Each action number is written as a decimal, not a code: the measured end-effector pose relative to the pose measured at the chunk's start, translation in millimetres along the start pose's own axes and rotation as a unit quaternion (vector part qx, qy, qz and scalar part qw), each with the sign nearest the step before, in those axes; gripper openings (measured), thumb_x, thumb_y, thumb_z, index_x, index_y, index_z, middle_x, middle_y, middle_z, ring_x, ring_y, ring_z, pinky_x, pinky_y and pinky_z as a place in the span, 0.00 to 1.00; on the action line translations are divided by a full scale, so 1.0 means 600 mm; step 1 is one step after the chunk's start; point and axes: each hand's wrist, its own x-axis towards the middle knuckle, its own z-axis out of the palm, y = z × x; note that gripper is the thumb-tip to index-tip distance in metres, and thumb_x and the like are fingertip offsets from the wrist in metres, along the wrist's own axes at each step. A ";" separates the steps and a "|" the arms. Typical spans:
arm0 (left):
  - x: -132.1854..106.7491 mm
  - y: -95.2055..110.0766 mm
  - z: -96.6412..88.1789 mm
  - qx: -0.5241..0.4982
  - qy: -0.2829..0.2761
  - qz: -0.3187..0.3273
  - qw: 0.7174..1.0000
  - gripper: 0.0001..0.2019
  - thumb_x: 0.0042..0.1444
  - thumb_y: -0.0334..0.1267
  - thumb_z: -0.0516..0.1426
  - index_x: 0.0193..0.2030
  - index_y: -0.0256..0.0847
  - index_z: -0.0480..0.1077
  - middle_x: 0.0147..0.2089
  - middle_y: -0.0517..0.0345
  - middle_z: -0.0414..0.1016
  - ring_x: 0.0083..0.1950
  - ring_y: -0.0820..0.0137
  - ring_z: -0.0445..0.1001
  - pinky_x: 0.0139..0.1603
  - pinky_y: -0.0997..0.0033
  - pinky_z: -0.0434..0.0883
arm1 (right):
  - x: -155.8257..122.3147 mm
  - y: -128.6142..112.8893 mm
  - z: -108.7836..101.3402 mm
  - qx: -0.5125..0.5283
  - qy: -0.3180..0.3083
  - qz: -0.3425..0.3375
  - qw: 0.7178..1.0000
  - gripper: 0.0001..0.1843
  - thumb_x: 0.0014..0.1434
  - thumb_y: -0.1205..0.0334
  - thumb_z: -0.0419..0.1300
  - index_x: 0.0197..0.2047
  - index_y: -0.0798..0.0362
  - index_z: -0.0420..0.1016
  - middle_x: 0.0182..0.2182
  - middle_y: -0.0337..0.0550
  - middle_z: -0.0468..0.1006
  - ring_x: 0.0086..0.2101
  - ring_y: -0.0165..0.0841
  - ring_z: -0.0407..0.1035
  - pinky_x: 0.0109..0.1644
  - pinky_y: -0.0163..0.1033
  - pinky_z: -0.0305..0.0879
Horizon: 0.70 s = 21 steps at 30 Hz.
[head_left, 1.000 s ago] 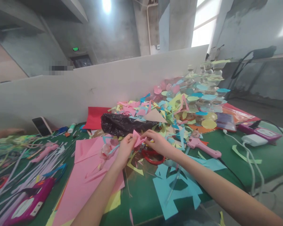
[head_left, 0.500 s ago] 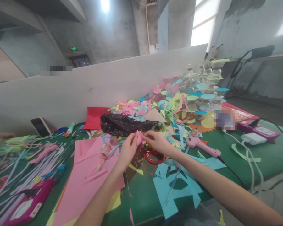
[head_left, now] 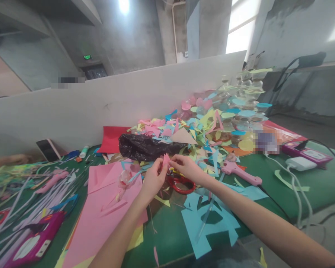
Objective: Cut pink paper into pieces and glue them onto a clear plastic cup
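Note:
Between my two hands is a small folded piece of pink paper (head_left: 166, 160), pinched from both sides. My left hand (head_left: 155, 174) has its thumb and fingers closed on it. From the right, the fingertips of my right hand (head_left: 185, 167) press against the same paper. Just below my hands lie red-handled scissors (head_left: 184, 191), their blades partly hidden. To the left, large pink sheets (head_left: 106, 219) carry a clear plastic ball (head_left: 125, 178) with pink inside. A cut-up blue sheet (head_left: 192, 230) lies on the right near the table's front edge.
A black plastic bag (head_left: 139, 147) and a heap of paper scraps (head_left: 190, 130) lie behind my hands. A pink glue gun (head_left: 241, 173) rests to the right, near a white charger (head_left: 300, 163) with cables. Another person's hand (head_left: 19, 159) is at the far left, near a phone (head_left: 48, 150).
The pink paper has turned slightly and looks narrower between my fingers; my left hand has tilted a little. At the far left, the other person's hand and forearm have come further into view.

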 end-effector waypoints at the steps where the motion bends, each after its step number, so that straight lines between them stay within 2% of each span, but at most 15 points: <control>1: 0.000 0.000 0.000 0.010 -0.001 0.007 1.000 0.12 0.57 0.48 0.54 0.36 0.42 0.68 0.24 0.64 0.63 0.25 0.74 0.60 0.26 0.77 0.57 | 0.000 0.001 0.000 0.004 -0.002 0.002 1.000 0.14 0.60 0.52 0.54 0.32 0.54 0.71 0.27 0.37 0.73 0.27 0.28 0.62 0.31 0.34 0.57; 7: 0.000 0.000 -0.002 0.072 -0.021 0.034 0.997 0.10 0.62 0.45 0.49 0.37 0.43 0.64 0.27 0.64 0.64 0.28 0.73 0.62 0.30 0.76 0.58 | -0.002 0.003 0.003 0.008 -0.002 0.002 1.000 0.14 0.60 0.51 0.55 0.32 0.53 0.70 0.26 0.36 0.72 0.26 0.28 0.62 0.30 0.34 0.57; 12: 0.000 0.007 -0.004 0.080 -0.024 0.046 0.995 0.08 0.62 0.42 0.48 0.38 0.42 0.64 0.29 0.63 0.65 0.30 0.72 0.64 0.33 0.74 0.59 | -0.001 0.008 0.011 0.047 0.025 0.034 0.998 0.14 0.58 0.49 0.58 0.33 0.51 0.64 0.25 0.33 0.69 0.25 0.28 0.63 0.27 0.33 0.58; 17: -0.003 0.014 -0.004 0.058 -0.037 0.045 0.997 0.09 0.62 0.41 0.48 0.39 0.42 0.66 0.30 0.62 0.67 0.31 0.71 0.65 0.34 0.74 0.60 | 0.001 0.007 0.011 0.109 0.001 -0.005 0.994 0.14 0.59 0.48 0.57 0.39 0.51 0.66 0.32 0.37 0.72 0.31 0.29 0.67 0.34 0.35 0.64; 21: -0.007 0.018 -0.003 0.049 -0.047 0.042 0.997 0.09 0.61 0.43 0.49 0.37 0.43 0.66 0.29 0.62 0.67 0.31 0.71 0.66 0.32 0.74 0.59 | 0.000 -0.001 0.008 0.126 -0.012 -0.018 0.992 0.15 0.61 0.48 0.55 0.38 0.51 0.69 0.31 0.37 0.73 0.33 0.30 0.67 0.37 0.36 0.65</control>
